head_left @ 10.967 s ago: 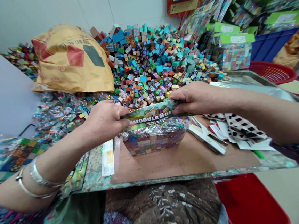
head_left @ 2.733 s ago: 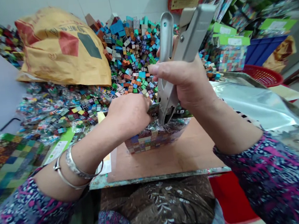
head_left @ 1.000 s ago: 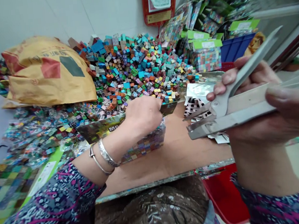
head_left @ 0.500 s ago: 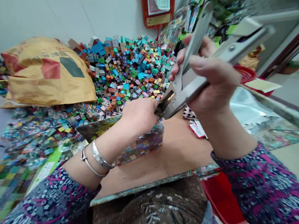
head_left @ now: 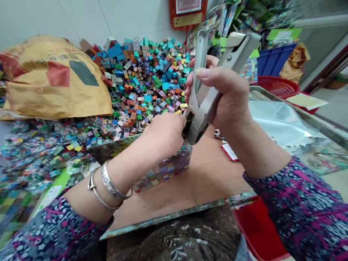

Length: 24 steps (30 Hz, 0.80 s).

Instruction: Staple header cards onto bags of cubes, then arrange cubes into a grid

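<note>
My right hand (head_left: 225, 89) is wrapped round the handles of a grey metal stapler-like plier tool (head_left: 209, 97), whose jaws point down and left. At those jaws, my left hand (head_left: 166, 133) has its fingers closed on the edge of something that its own back hides. Below my left hand a checkered, colourful box (head_left: 165, 172) in clear plastic stands on the brown tabletop (head_left: 203, 185). The box's top is partly hidden by my left hand and forearm.
Behind lie a heap of small coloured cubes (head_left: 148, 80) and a yellow sack (head_left: 56, 80). Small plastic-wrapped packets (head_left: 44, 150) spread at left. At right are clear plastic bags (head_left: 282, 117), a red basket (head_left: 276, 85) and a blue bin (head_left: 274, 60). A red bin (head_left: 261, 228) stands below the table edge.
The metal tool and my right hand have moved left and tilted more upright, and the tool's handles are closer together. My left hand stays beside its jaws. The view has shifted slightly.
</note>
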Each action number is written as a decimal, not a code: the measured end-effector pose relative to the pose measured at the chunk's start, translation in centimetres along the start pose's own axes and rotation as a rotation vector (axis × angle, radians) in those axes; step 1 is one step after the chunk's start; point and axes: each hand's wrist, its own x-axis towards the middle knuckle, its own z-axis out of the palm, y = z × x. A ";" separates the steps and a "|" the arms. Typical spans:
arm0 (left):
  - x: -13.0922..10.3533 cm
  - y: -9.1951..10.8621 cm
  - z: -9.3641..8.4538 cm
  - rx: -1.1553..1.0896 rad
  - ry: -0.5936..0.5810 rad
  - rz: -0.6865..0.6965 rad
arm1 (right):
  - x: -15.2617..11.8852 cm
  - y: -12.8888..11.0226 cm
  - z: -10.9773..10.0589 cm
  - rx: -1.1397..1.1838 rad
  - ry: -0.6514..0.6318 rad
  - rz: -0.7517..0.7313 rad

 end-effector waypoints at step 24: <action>0.6 -1.1 0.3 -0.138 0.167 0.004 | 1.1 1.1 0.5 -0.500 0.128 -0.270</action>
